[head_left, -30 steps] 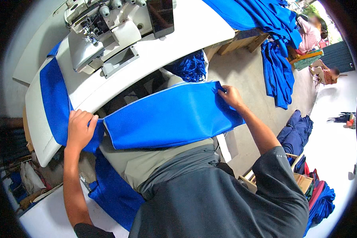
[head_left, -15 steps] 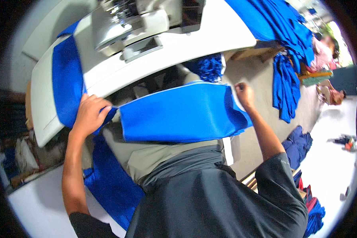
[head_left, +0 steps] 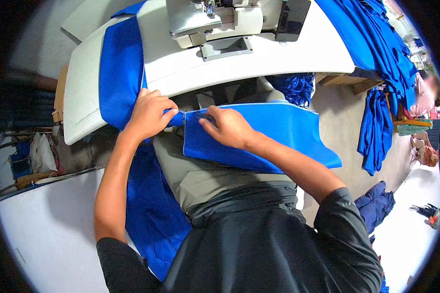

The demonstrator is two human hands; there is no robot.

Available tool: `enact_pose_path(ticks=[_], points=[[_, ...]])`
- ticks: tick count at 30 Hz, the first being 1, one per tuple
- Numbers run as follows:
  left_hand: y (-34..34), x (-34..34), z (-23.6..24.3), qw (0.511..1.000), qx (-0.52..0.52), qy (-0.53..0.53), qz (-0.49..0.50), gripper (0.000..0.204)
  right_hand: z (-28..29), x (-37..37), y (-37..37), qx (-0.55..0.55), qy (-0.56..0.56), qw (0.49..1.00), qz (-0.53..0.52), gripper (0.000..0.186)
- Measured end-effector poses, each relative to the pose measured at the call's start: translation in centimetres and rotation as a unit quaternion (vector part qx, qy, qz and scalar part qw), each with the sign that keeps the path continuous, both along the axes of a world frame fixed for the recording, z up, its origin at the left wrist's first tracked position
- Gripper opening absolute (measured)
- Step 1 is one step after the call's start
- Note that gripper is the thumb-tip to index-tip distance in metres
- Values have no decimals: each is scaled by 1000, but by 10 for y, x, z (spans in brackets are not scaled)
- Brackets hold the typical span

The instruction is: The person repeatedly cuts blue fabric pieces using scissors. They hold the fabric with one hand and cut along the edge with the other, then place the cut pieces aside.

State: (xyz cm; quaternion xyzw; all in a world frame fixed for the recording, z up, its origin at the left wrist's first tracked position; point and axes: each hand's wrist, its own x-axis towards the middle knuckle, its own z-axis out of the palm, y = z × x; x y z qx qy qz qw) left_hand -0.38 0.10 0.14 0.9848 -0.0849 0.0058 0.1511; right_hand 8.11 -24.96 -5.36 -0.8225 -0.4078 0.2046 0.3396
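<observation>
Some blue cloth drapes a white table, pinched in the left hand, while the half-curled right hand is over a blue panel, its hold unclear.

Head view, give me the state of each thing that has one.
Left hand: closed on the blue strip.
Right hand: fingers curled, grip unclear.
Blue strip: draped over the table.
Blue panel: spread out.
Sewing machine: running or not, unclear.
Thread heap: tangled.
Navy cloth: crumpled.
</observation>
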Motion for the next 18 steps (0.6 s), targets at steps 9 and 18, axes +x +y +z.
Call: enact_pose_path(ticks=[9, 18], points=[[-3, -1, -1, 1000, 0, -13, 3, 14, 4, -6, 38, -39, -55, 998, 14, 33], [-1, -1, -4, 1000, -7, -24, 0, 13, 11, -4, 40, -68, -45, 997, 15, 33]])
